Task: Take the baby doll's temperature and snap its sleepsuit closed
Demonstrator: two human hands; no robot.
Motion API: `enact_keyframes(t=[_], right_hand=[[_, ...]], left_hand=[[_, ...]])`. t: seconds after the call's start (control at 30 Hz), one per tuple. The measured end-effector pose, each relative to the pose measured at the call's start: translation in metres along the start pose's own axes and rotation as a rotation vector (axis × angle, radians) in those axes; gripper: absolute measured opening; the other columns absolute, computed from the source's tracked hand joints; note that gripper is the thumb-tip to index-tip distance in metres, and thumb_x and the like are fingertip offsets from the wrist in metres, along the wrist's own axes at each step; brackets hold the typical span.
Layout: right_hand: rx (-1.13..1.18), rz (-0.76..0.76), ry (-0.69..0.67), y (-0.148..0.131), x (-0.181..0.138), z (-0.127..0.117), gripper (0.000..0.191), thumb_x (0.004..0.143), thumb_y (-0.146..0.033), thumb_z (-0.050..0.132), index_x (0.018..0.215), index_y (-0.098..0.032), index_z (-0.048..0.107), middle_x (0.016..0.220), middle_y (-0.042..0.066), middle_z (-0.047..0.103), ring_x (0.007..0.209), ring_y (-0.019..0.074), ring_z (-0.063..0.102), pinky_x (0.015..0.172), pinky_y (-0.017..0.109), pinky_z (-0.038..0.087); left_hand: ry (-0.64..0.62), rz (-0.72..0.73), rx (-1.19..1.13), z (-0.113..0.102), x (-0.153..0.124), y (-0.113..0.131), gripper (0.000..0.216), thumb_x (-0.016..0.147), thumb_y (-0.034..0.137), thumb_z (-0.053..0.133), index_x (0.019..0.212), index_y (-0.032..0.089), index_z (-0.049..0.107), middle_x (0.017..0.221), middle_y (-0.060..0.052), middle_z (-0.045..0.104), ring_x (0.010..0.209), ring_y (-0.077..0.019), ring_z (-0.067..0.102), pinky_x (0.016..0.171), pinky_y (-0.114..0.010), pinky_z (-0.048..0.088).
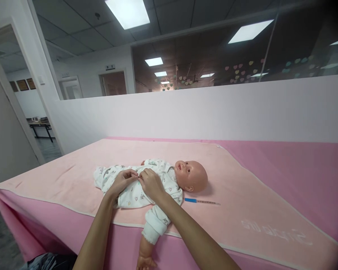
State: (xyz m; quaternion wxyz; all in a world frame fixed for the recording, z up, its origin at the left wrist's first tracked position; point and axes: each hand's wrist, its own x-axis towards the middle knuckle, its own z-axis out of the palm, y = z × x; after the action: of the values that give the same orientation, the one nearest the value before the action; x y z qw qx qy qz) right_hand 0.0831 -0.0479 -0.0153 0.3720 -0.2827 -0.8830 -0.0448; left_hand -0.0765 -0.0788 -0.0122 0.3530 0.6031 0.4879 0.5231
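Our left hand [123,180] and right hand [151,183] pinch the doll's [191,175] suit [135,197] front between fingers near the table's [270,180] near edge, thermometer [201,201] untouched beside.

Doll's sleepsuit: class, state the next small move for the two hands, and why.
Probably shift both hands a little further along the front opening: the left hand and right hand pinch the sleepsuit edges together at the chest of the doll.
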Motion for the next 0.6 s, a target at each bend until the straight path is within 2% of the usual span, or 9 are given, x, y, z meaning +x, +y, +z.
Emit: enact_keyframes(t=[0.13,0.27,0.33,0.4,0.47,0.53,0.6], right_hand=[[0.017,0.071,0.014,0.001,0.000,0.002,0.013,0.081,-0.022,0.053,0.094,-0.019,0.052,0.089,0.005,0.057,0.084,0.0167,0.053,0.068,0.027,0.042],[-0.031,0.033,-0.002,-0.002,0.001,-0.001,0.009,0.082,-0.019,0.051,0.090,-0.018,0.053,0.088,0.005,0.057,0.083,0.0177,0.052,0.070,0.028,0.041],[-0.079,-0.018,0.011,-0.006,-0.001,-0.008,0.015,0.083,-0.020,0.049,0.097,-0.018,0.052,0.090,0.007,0.056,0.084,0.0190,0.050,0.072,0.031,0.040],[-0.126,-0.089,0.032,-0.011,-0.007,-0.021,0.023,0.083,-0.020,0.048,0.106,-0.017,0.049,0.096,0.009,0.056,0.086,0.0204,0.049,0.076,0.034,0.037],[-0.155,-0.149,0.049,-0.012,-0.020,-0.038,0.025,0.083,-0.019,0.047,0.108,-0.017,0.048,0.100,0.010,0.056,0.091,0.0213,0.048,0.082,0.037,0.034],[-0.172,-0.160,0.052,-0.006,-0.043,-0.059,0.019,0.084,-0.018,0.045,0.102,-0.018,0.052,0.097,0.008,0.057,0.091,0.0208,0.048,0.088,0.039,0.031],[-0.180,-0.100,0.033,0.008,-0.073,-0.080,0.016,0.085,-0.015,0.041,0.091,-0.020,0.055,0.083,0.005,0.059,0.081,0.0183,0.050,0.085,0.037,0.032]], left_hand=[[-0.013,-0.003,-0.032,0.000,0.000,-0.003,0.024,0.064,0.036,0.067,0.075,0.015,0.062,0.059,0.002,0.052,0.057,-0.0093,0.047,0.055,-0.020,0.035],[-0.007,-0.015,-0.064,0.001,-0.002,-0.003,0.024,0.064,0.035,0.067,0.076,0.015,0.062,0.060,0.002,0.054,0.058,-0.0098,0.048,0.056,-0.020,0.035],[-0.038,-0.039,-0.062,0.000,0.001,0.001,0.027,0.066,0.037,0.065,0.082,0.016,0.062,0.066,0.000,0.059,0.064,-0.0124,0.052,0.060,-0.022,0.038],[-0.118,-0.072,0.005,0.000,0.010,0.009,0.029,0.068,0.039,0.062,0.084,0.015,0.063,0.071,-0.002,0.062,0.071,-0.0155,0.055,0.064,-0.023,0.039],[-0.194,-0.092,0.154,0.003,0.024,0.019,0.029,0.069,0.042,0.059,0.076,0.015,0.065,0.064,-0.001,0.060,0.070,-0.0167,0.055,0.062,-0.023,0.038],[-0.226,-0.068,0.304,0.012,0.040,0.028,0.029,0.068,0.043,0.060,0.067,0.015,0.066,0.049,0.001,0.053,0.059,-0.0153,0.052,0.056,-0.022,0.035],[-0.263,0.003,0.368,0.027,0.054,0.036,0.028,0.066,0.042,0.062,0.071,0.015,0.067,0.047,0.002,0.051,0.053,-0.0133,0.048,0.053,-0.022,0.032]])
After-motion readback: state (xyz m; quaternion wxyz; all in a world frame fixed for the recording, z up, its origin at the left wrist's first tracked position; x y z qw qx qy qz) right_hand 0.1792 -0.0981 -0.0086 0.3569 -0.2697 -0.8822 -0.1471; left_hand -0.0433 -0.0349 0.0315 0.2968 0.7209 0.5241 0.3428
